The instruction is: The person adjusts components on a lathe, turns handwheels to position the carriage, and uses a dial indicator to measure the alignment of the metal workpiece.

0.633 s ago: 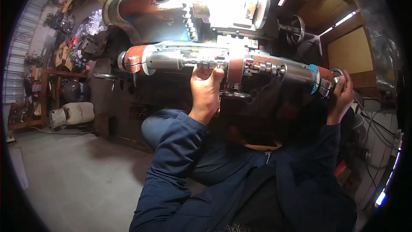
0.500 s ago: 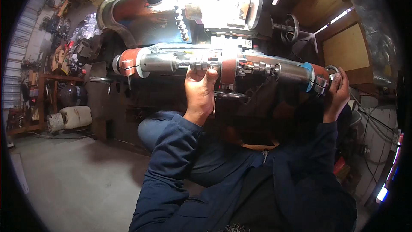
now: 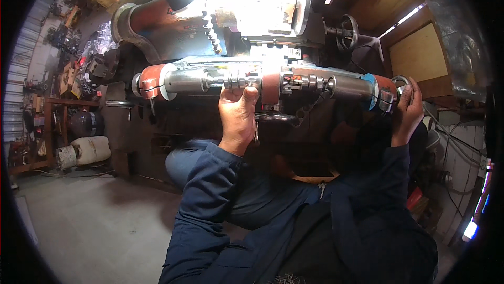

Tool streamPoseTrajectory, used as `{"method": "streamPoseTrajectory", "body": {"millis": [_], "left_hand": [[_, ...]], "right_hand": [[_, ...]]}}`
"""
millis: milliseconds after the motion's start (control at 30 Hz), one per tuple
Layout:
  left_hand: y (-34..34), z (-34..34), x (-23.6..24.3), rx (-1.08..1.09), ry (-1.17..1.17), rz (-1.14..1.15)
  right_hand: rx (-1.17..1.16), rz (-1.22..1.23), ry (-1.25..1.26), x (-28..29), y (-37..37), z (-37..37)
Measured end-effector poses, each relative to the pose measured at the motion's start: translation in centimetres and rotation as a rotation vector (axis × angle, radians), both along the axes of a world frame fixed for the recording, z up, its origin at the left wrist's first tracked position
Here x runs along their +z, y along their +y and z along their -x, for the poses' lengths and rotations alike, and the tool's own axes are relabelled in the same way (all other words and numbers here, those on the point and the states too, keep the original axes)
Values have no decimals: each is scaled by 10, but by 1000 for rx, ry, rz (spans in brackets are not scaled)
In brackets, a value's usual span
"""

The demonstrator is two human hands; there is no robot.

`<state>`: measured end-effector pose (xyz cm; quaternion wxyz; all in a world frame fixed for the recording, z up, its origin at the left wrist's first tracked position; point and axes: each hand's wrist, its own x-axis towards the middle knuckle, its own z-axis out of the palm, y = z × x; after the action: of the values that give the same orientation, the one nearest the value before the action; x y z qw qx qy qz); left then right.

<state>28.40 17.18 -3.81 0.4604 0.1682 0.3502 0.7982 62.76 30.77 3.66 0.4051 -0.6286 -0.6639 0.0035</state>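
Gripping the long metal shaft across the frame's middle, left hand clamps its centre; right hand clamps its right end.

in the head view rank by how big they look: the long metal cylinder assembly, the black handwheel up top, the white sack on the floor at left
1. long metal cylinder assembly, by far the largest
2. white sack
3. black handwheel

The sack and handwheel look fairly close, and fisheye bending near the rim makes their order unsure.

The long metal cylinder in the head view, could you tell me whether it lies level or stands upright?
Level. The long metal cylinder runs sideways across the view, with the left hand gripping its middle and the right hand at its right end.
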Motion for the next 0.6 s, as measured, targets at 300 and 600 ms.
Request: {"method": "streamPoseTrajectory", "body": {"millis": [300, 600], "left_hand": [[-1, 2, -4, -12, 4, -11], [0, -1, 3, 10, 25, -13]], "right_hand": [[5, 8, 24, 1, -1, 1], [-13, -1, -6, 1, -1, 3]]}}
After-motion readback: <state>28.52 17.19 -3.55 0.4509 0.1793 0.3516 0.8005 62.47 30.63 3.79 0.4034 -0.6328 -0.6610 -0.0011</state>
